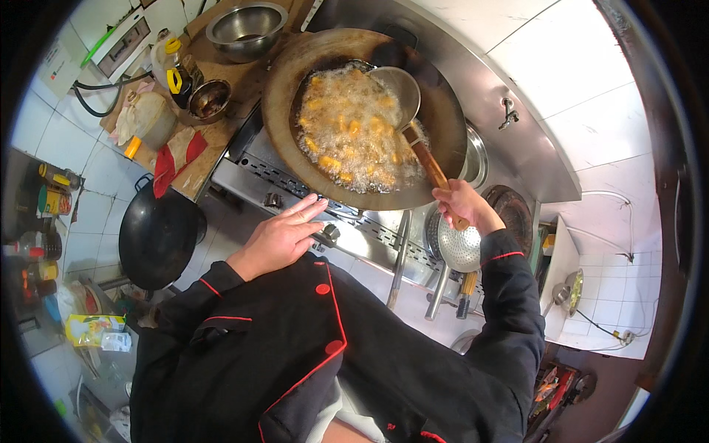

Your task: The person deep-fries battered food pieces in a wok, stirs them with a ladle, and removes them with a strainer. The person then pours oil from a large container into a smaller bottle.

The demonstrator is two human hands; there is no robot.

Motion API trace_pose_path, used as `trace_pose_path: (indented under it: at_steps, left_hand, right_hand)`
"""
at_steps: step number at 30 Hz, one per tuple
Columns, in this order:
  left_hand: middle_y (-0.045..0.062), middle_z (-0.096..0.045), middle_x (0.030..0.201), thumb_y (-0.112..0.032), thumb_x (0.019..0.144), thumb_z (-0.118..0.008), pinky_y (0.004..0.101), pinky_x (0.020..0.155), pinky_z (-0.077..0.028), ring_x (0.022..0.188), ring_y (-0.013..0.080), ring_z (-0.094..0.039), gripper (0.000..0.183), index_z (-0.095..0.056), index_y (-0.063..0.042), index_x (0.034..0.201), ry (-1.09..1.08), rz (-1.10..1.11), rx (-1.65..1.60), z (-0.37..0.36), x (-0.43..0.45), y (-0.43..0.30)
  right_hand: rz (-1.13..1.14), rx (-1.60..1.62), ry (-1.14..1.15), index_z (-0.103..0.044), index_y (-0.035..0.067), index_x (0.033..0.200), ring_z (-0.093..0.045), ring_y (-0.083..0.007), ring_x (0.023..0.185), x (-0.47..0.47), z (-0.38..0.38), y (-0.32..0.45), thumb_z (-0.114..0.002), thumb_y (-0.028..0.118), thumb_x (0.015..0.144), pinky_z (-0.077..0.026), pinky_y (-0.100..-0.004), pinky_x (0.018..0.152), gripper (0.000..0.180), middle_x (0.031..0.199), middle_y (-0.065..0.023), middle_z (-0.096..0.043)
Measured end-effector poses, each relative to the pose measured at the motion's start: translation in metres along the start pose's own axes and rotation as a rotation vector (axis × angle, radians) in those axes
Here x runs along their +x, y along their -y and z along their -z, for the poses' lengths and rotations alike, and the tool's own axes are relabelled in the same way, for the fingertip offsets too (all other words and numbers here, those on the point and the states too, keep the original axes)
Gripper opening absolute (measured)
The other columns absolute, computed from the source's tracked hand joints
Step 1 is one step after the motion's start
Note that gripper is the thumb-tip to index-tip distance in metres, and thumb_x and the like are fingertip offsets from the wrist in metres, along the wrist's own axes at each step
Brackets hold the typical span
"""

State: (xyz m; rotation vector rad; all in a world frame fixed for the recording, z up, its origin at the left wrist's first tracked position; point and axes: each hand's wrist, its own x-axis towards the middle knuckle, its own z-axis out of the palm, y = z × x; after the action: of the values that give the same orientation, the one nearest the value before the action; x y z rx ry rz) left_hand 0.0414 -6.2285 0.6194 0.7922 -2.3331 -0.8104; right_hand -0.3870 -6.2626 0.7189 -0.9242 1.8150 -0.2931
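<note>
My right hand (463, 206) grips the wooden handle of a metal ladle (396, 88). The ladle's round bowl rests at the far right part of the bubbling oil, partly over the wok wall. In the large wok (288, 160), several golden-yellow pieces of food (354, 128) fry amid dense bubbles; their exact kind I cannot tell. My left hand (285, 233) holds nothing. Its fingers stretch towards the near rim of the wok, by the stove knobs (331, 231); whether they touch the stove edge I cannot tell.
Right of the wok lie a perforated skimmer (460, 243) and a bamboo brush (468, 285). A steel bowl (246, 30), oil bottles and a red cloth (180, 160) sit on the left counter. A black wok (158, 235) stands below it. A tap (508, 114) juts from the back panel.
</note>
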Motion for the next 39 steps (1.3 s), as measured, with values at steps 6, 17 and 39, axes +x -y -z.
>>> trace_pose_path:
  at_steps: [6,17,39]
  left_hand:
    - [0.013,-0.055,0.159,-0.008,0.089,-0.076,0.0406,0.118,-0.047,0.153,0.0311,-0.045,0.034,-0.076,-0.002,0.122,0.020,-0.017,-0.024,-0.001,-0.001,0.001]
    - [0.014,-0.054,0.160,-0.009,0.090,-0.075,0.0409,0.119,-0.045,0.154,0.0315,-0.044,0.031,-0.076,-0.002,0.121,0.036,-0.009,-0.040,0.008,-0.001,-0.006]
    - [0.015,-0.057,0.157,-0.009,0.093,-0.073,0.0398,0.118,-0.047,0.152,0.0323,-0.046,0.027,-0.077,-0.001,0.119,0.028,-0.021,-0.034,0.011,0.001,0.006]
  right_hand:
    - [-0.103,0.442,0.351,-0.058,0.007,0.102,-0.051,-0.0114,0.048,-0.025,-0.032,-0.015,-0.065,0.020,0.107,-0.041,-0.0276,0.040,0.016,0.072,-0.0011,-0.057]
    - [0.054,0.680,0.350,-0.058,0.003,0.104,-0.055,-0.0120,0.049,-0.034,-0.111,-0.011,-0.065,0.019,0.106,-0.046,-0.0275,0.042,0.018,0.072,-0.0024,-0.059]
    - [0.321,-0.384,-0.533,-0.056,0.000,0.094,-0.068,-0.0343,0.056,-0.104,-0.108,-0.065,-0.072,0.019,0.101,-0.053,-0.0460,0.057,0.026,0.065,-0.0195,-0.064]
